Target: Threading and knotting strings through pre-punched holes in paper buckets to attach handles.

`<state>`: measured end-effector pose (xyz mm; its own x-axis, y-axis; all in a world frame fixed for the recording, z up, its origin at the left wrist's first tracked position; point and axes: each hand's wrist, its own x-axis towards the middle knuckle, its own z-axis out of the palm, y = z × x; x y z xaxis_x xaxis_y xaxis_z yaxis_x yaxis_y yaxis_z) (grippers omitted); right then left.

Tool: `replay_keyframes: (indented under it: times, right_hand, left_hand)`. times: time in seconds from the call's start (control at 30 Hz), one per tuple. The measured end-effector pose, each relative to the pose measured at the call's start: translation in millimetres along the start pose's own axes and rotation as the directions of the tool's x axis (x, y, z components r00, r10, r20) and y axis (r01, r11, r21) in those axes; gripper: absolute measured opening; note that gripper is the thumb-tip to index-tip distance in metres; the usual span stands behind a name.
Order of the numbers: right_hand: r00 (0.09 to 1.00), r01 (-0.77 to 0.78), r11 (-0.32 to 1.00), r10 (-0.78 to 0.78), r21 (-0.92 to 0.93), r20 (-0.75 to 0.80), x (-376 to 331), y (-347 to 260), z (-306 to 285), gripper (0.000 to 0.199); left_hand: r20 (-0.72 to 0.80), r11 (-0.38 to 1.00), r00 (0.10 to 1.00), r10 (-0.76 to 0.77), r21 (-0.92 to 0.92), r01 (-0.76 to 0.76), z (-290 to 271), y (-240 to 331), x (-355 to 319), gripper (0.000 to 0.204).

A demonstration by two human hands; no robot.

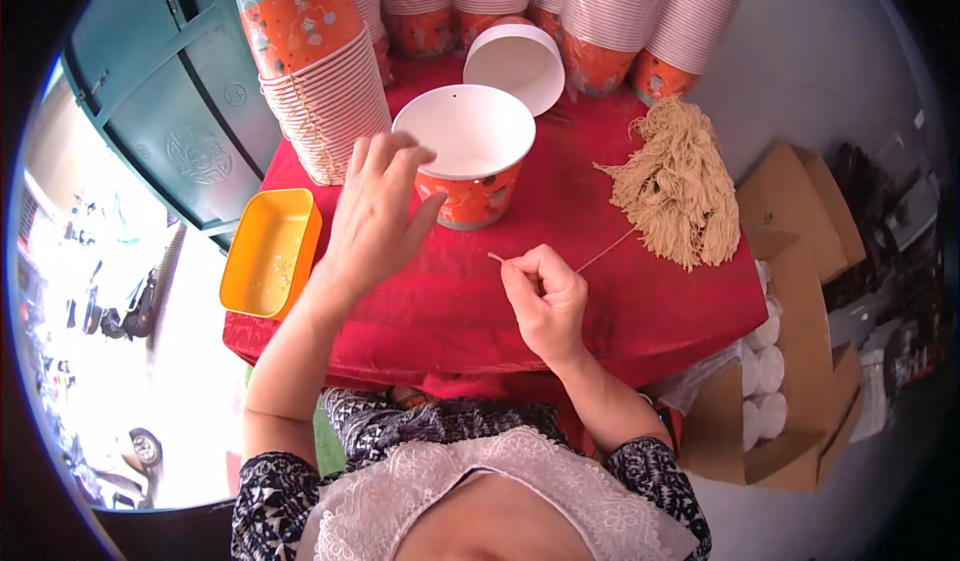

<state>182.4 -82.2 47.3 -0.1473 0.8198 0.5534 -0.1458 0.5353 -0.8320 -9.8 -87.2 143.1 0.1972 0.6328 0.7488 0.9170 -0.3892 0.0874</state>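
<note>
An orange patterned paper bucket (pixel 475 201) with a white inside stands upright on the red-covered table. Small dark holes show near its rim. My left hand (pixel 375 211) is at the bucket's left side, fingers apart and holding nothing; whether the fingertips touch the rim I cannot tell. In front of the bucket and to its right, my right hand (pixel 548 306) pinches a tan cord (pixel 608 251), a short end poking out past the fingertips. Behind that hand the cord runs back to a loose bundle of tan cords (pixel 685 186) on the table's right.
A second bucket (pixel 515 66) lies tipped behind the first. Tall nested bucket stacks (pixel 325 111) line the left and back. An orange-yellow tray (pixel 270 251) with small bits inside sits at the left edge. On the floor at right is an open cardboard box (pixel 800 361) with white rolls.
</note>
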Motion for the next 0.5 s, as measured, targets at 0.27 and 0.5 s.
replay_keyframes:
  times: [0.27, 0.5]
  right_hand:
    - [0.996, 0.02, 1.0, -0.02, -0.003, -0.091, 12.5, -0.7, -2.8, 0.019]
    - [0.973, 0.138, 0.969, -0.171, -0.203, -0.156, 15.3, -2.4, -7.5, 0.018]
  left_hand:
    - [0.219, 0.987, 0.966, 0.137, 0.056, -0.153, 13.2, -4.6, 6.6, 0.015]
    - [0.256, 0.986, 0.953, 0.163, -0.07, -0.15, 3.7, 29.6, 1.8, 0.012]
